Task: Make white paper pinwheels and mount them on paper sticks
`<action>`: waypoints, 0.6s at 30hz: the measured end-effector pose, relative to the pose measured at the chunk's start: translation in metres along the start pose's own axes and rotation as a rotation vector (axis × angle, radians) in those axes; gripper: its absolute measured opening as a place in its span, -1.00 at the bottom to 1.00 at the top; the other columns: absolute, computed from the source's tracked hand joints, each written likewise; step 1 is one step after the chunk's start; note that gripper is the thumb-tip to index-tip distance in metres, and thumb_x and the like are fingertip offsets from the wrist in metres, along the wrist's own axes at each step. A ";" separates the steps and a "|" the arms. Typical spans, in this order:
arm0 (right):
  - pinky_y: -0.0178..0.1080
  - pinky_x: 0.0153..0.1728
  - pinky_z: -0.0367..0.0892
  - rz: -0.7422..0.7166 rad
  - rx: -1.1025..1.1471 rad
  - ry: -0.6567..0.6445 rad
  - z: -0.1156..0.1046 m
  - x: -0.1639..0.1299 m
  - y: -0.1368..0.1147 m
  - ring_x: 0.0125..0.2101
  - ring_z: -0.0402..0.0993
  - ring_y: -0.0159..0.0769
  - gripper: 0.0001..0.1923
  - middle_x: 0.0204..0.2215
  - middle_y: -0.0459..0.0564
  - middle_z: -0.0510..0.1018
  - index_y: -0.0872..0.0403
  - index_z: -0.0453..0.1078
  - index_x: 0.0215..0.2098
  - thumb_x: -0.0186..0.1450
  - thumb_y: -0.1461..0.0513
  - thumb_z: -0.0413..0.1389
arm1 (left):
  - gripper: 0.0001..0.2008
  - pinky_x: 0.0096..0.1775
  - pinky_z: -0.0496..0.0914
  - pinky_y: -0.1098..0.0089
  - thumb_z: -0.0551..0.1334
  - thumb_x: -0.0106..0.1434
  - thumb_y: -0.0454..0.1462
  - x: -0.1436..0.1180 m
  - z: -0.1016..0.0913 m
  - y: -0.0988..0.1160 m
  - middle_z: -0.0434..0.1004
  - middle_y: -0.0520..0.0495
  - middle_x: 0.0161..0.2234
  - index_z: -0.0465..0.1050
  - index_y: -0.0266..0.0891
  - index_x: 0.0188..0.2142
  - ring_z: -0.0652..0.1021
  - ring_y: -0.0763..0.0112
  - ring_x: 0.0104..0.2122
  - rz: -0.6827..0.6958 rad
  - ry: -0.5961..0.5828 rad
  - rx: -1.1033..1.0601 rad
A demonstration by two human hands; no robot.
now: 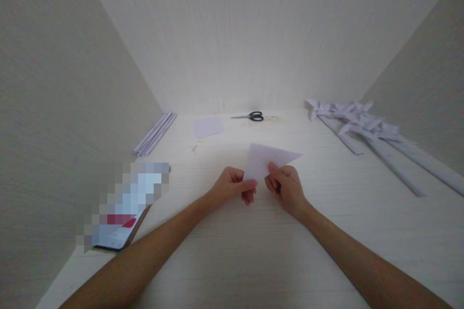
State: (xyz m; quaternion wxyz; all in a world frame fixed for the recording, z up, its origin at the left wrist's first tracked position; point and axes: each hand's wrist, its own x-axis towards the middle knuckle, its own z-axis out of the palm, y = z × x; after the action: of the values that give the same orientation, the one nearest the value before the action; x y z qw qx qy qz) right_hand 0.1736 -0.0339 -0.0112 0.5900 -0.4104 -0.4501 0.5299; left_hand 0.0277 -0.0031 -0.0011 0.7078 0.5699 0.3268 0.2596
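A sheet of pale lilac-white paper (263, 157) is held up over the table between my two hands, its outline roughly triangular with one point to the right. My left hand (237, 186) pinches the lower left corner between thumb and fingers. On the lower edge, further right, my right hand (286, 186) grips the same paper with the thumb on top. Whether the paper is folded or only tilted I cannot tell for sure. Behind it on the table lies another flat piece of similar paper (208, 127).
Black-handled scissors (253, 116) lie at the back beside small thin scraps (271, 119). Rolled paper sticks (155, 134) rest at the left. Several paper pinwheels (362, 120) on sticks lie at the right. A phone (119, 234), partly blurred, is by my left forearm. Walls enclose the table.
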 end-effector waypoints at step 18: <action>-0.38 -0.79 -0.28 0.106 0.106 0.092 -0.014 0.010 -0.009 -0.85 -0.19 -0.63 -0.49 -0.93 -0.28 -0.03 0.09 -0.04 -0.85 0.03 0.09 0.14 | -0.69 -0.77 0.17 0.60 0.29 -0.16 -0.12 -0.001 -0.004 0.001 0.32 0.07 -0.82 0.34 -0.35 -0.70 0.29 0.64 -0.83 -0.040 -0.058 -0.003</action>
State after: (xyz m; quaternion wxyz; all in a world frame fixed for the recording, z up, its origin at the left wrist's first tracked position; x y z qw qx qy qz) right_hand 0.1900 -0.0247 -0.0048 0.6019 -0.4259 -0.3716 0.5642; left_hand 0.0237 -0.0011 -0.0006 0.7230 0.5693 0.3173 0.2293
